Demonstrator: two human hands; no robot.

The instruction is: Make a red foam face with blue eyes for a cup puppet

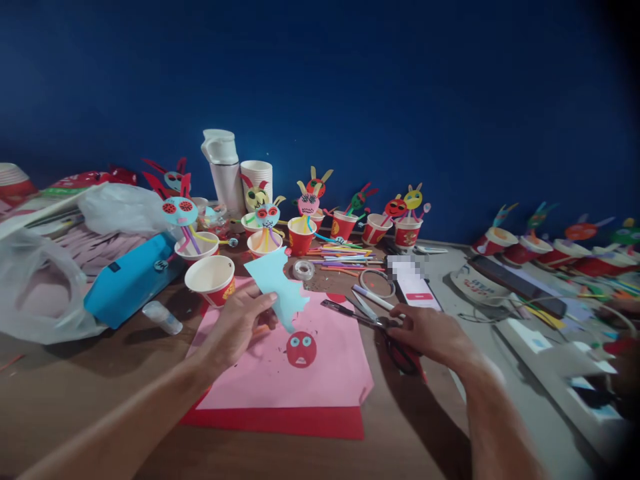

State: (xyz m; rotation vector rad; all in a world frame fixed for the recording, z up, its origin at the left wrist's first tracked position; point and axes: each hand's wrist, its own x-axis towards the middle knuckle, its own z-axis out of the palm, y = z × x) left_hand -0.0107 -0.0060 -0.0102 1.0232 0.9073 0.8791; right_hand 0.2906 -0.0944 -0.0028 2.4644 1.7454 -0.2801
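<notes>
My left hand (245, 323) pinches a light blue piece of paper (280, 287) with ragged cut edges, holding it above a pink sheet (280, 390). Below the blue piece, a red paper circle (301, 353) with blue eyes and a pale mouth lies on the pink sheet. At the right edge of that sheet, my right hand (425, 333) has its fingers closed on black-handled scissors (400, 353), whose blades are apart. A dark pen or cutter (345, 310) and a pale marker (373, 297) lie beside the scissors.
An unused-looking paper cup (210, 277), a tape roll (303, 270), colored sticks (340, 255) and a phone (415, 283) surround the sheet. Several cups with paper-faced figures line the wall (320, 87). Left are a plastic bag (30, 293) and a blue case (133, 280).
</notes>
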